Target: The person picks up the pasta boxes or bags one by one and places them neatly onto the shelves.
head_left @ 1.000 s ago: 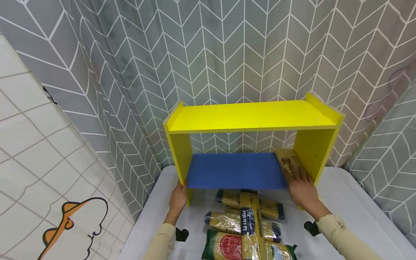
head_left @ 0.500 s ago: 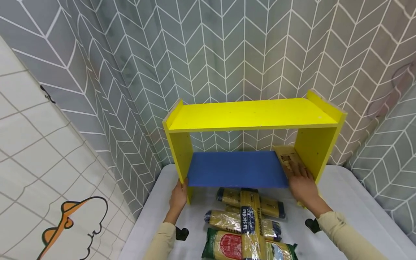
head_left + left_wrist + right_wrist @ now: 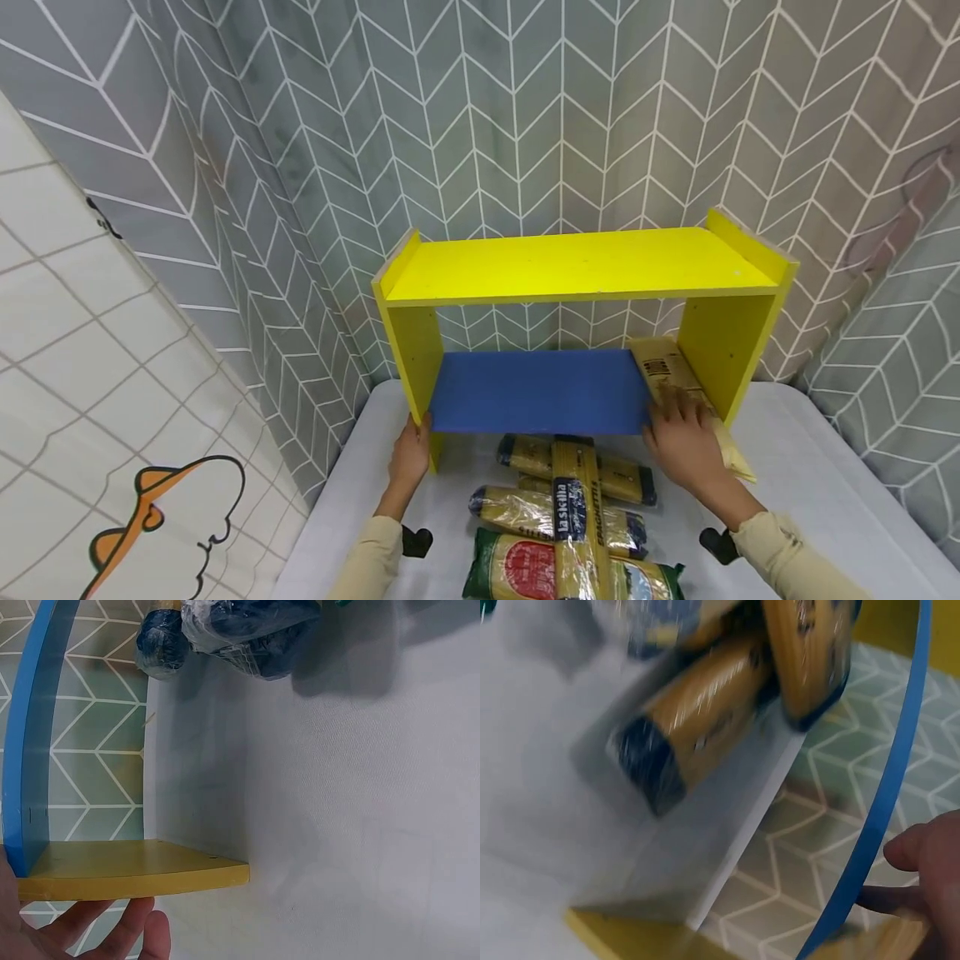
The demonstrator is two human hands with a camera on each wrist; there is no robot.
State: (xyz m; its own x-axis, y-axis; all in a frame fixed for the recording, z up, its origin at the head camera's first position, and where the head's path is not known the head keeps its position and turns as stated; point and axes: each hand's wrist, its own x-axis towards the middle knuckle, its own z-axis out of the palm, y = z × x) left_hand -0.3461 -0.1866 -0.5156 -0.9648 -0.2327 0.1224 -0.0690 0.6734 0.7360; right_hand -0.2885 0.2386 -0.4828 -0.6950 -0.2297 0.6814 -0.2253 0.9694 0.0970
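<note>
A yellow shelf unit [image 3: 585, 265] with a blue lower board [image 3: 543, 392] stands on the white-covered table. My left hand [image 3: 411, 454] grips the front edge of its left side panel [image 3: 135, 870]; in the left wrist view several fingers lie along the panel's outer face. On the right end of the blue board lies a golden pasta packet [image 3: 663, 367] with dark print, close against the right side panel. My right hand [image 3: 686, 442] rests on top of this packet, fingers pointing inward. The packet's near end sticks out past the board's front. In the right wrist view the packet is blurred.
Several pasta packets lie stacked below and in front of the shelf: a lengthwise La Sicilia spaghetti packet [image 3: 573, 508] on top, crosswise ones beneath, and a green-ended packet [image 3: 502, 567] nearest. Black heart shapes [image 3: 720, 546] mark the table. A patterned curtain [image 3: 525, 125] hangs behind.
My right hand has shifted a little left on the packet, and the packet's near end now shows beside the wrist. The left hand stays on the side panel.
</note>
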